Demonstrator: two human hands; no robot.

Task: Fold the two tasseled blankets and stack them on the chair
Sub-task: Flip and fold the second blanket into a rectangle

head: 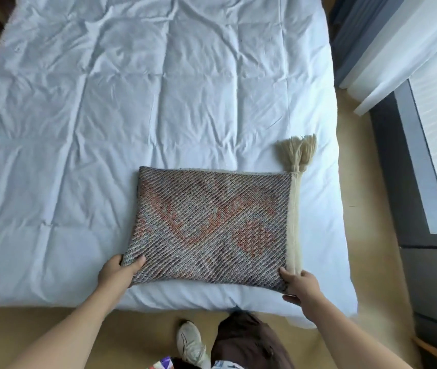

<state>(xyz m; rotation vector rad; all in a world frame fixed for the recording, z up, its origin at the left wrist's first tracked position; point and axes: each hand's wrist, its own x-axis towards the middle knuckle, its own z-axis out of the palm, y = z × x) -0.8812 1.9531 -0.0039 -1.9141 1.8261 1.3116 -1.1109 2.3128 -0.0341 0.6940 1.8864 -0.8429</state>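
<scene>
Both hands grip the near corners of the folded tasseled blanket (pixel 209 225), which lies on the bed (pixel 105 102) close to its near edge: our left hand (pixel 117 271) pinches the left corner, our right hand (pixel 301 287) the corner by the cream fringe. To lift it well, we judge, slide fingers under all layers, keep the tassel (pixel 298 151) from trailing, and raise both sides level. No chair or second blanket shows.

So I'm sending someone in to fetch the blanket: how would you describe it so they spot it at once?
Find the bed with the pale blue quilt. The folded blanket lies near its foot edge, the left hand and right hand gripping its near corners. It is the only patterned thing there: grey-and-rust diagonal weave, with cream tassels at its far right corner.
</scene>
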